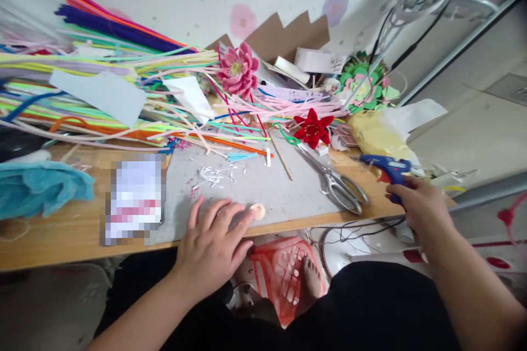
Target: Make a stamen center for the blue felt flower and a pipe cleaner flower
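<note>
Used wooden surface (78,225) with grey mat (296,200). Spread left hand (209,247) over front edge. Closed right hand (424,205) around blue glue gun (387,164) at surface's right end. Touched pale round disc (259,210), near mat's front edge, with left index fingertip.

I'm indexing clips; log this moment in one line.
left hand: fingertip at pale disc | right hand: gripping blue glue gun | scissors: between hands

Bench (82,233): cloth (45,189) at left; small disc (258,211) on mat (284,200); scissors (330,174) between disc and glue gun (391,167); pipe cleaners (173,67) at rear.
</note>
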The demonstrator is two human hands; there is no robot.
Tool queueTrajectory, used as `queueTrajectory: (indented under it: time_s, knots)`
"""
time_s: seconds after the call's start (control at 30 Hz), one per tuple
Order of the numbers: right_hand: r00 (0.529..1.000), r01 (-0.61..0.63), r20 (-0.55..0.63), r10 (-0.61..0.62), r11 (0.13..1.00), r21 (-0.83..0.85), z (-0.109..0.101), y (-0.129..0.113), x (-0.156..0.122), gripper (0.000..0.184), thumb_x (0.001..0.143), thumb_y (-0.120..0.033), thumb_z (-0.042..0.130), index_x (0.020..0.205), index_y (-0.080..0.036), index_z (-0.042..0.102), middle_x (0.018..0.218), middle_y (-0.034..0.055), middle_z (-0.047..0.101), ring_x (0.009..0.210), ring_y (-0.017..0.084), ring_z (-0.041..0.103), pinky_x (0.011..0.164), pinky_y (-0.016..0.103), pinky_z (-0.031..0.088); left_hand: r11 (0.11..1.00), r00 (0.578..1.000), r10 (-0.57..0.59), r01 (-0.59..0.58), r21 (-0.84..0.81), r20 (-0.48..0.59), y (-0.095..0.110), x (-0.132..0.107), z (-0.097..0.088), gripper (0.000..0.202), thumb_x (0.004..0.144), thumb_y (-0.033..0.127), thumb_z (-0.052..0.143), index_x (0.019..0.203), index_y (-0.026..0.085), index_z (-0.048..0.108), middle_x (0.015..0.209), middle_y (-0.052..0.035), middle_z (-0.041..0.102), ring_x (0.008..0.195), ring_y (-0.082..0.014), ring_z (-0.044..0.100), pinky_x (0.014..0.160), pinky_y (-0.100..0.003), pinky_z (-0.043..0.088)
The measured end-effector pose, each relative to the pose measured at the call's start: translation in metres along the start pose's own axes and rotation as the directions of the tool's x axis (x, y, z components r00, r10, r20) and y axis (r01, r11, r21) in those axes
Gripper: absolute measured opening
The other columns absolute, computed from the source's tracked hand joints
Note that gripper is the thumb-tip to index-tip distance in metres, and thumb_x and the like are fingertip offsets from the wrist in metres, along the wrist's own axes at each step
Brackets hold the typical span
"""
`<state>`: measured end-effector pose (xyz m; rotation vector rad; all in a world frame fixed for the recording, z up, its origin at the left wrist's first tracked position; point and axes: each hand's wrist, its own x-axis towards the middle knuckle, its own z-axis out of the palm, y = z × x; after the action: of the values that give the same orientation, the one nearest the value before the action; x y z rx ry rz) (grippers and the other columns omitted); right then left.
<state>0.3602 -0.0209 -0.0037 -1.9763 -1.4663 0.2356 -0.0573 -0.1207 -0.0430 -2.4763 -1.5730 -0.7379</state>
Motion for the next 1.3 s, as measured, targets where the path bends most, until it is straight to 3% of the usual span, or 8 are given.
queueTrajectory:
  time_s: [0.13, 0.2, 0.27, 0.33, 0.43, 0.63, 0.93, 1.3]
  knots:
    - [0.990, -0.066, 0.139, 0.008, 0.906, 0.418, 0.007, -0.038, -0.040, 0.020, 0.066, -0.034, 0.061, 0.080, -0.023, 0.054, 0.063, 0.0005, 0.056, 0.052, 0.014, 0.055, 0.053, 0.030, 0.048, 1.000, 1.000, 0.010, -0.010, -0.011, 0.014, -0.002, -0.002, 0.002, 0.043, 0.082, 0.036, 0.055, 0.124, 0.030, 0.054, 0.112, -0.0036, 0.065, 0.109, -0.0282, 0.052, 0.105, -0.059, 0.021]
    - [0.937, -0.230, 0.350, 0.006, 0.764, 0.603, 0.018, -0.062, -0.065, 0.021, 0.062, -0.032, 0.069, 0.078, -0.021, 0.060, 0.061, -0.0004, 0.057, 0.050, 0.013, 0.054, 0.050, 0.028, 0.047, 0.999, 1.000, 0.026, -0.026, -0.025, 0.007, -0.002, -0.002, 0.003, 0.043, 0.083, 0.036, 0.054, 0.125, 0.029, 0.054, 0.116, -0.0022, 0.064, 0.111, -0.0278, 0.051, 0.106, -0.058, 0.019]
    - [0.886, -0.287, 0.463, -0.026, 0.754, 0.591, 0.030, -0.082, -0.087, 0.019, 0.061, -0.027, 0.075, 0.074, -0.020, 0.063, 0.064, 0.0009, 0.063, 0.055, 0.013, 0.058, 0.053, 0.026, 0.050, 0.998, 0.999, 0.045, -0.044, -0.041, 0.001, -0.002, -0.001, 0.002, 0.043, 0.083, 0.035, 0.053, 0.126, 0.029, 0.052, 0.122, -0.0007, 0.062, 0.113, -0.0273, 0.050, 0.107, -0.057, 0.017]
    - [0.858, -0.243, 0.500, -0.122, 0.760, 0.603, 0.041, -0.095, -0.102, 0.024, 0.065, -0.027, 0.076, 0.085, -0.020, 0.066, 0.082, 0.0053, 0.069, 0.068, 0.017, 0.063, 0.061, 0.028, 0.053, 0.997, 0.998, 0.058, -0.058, -0.054, 0.010, -0.001, -0.001, 0.002, 0.045, 0.083, 0.036, 0.054, 0.129, 0.031, 0.049, 0.126, 0.0013, 0.059, 0.116, -0.0274, 0.049, 0.108, -0.057, 0.014]
    - [0.792, -0.097, 0.536, -0.292, 0.807, 0.583, 0.049, -0.102, -0.112, 0.027, 0.073, -0.030, 0.070, 0.099, -0.022, 0.065, 0.096, 0.0077, 0.070, 0.082, 0.022, 0.066, 0.067, 0.033, 0.056, 0.995, 0.996, 0.079, -0.076, -0.063, 0.045, 0.000, 0.000, 0.002, 0.049, 0.084, 0.038, 0.054, 0.131, 0.035, 0.045, 0.130, 0.0046, 0.056, 0.119, -0.0280, 0.046, 0.108, -0.058, 0.010]
    - [0.634, 0.260, 0.622, -0.459, 0.885, 0.387, 0.050, -0.117, -0.117, 0.009, 0.080, -0.029, 0.061, 0.084, -0.021, 0.062, 0.078, 0.0029, 0.061, 0.067, 0.018, 0.061, 0.058, 0.031, 0.053, 0.995, 0.995, 0.081, -0.077, -0.066, 0.058, -0.002, -0.003, 0.004, 0.049, 0.084, 0.041, 0.053, 0.131, 0.034, 0.045, 0.132, 0.0073, 0.053, 0.119, -0.0277, 0.046, 0.109, -0.058, 0.011]
    - [0.582, 0.399, 0.663, -0.471, 0.876, 0.272, 0.052, -0.125, -0.118, 0.011, 0.082, -0.024, 0.057, 0.071, -0.020, 0.054, 0.075, 0.0013, 0.050, 0.064, 0.013, 0.052, 0.056, 0.028, 0.046, 0.993, 0.992, 0.106, -0.102, -0.056, 0.073, -0.002, -0.003, 0.006, 0.049, 0.085, 0.037, 0.052, 0.133, 0.035, 0.042, 0.131, 0.0064, 0.055, 0.117, -0.0273, 0.048, 0.110, -0.059, 0.009]
    - [0.550, 0.448, 0.696, -0.462, 0.866, 0.221, 0.055, -0.131, -0.117, 0.014, 0.082, -0.021, 0.056, 0.068, -0.020, 0.050, 0.070, 0.0000, 0.049, 0.065, 0.014, 0.051, 0.055, 0.028, 0.042, 0.992, 0.987, 0.128, -0.125, -0.034, 0.095, -0.003, -0.002, 0.006, 0.042, 0.086, 0.029, 0.048, 0.127, 0.035, 0.049, 0.130, 0.0071, 0.056, 0.114, -0.0287, 0.051, 0.110, -0.058, 0.002]
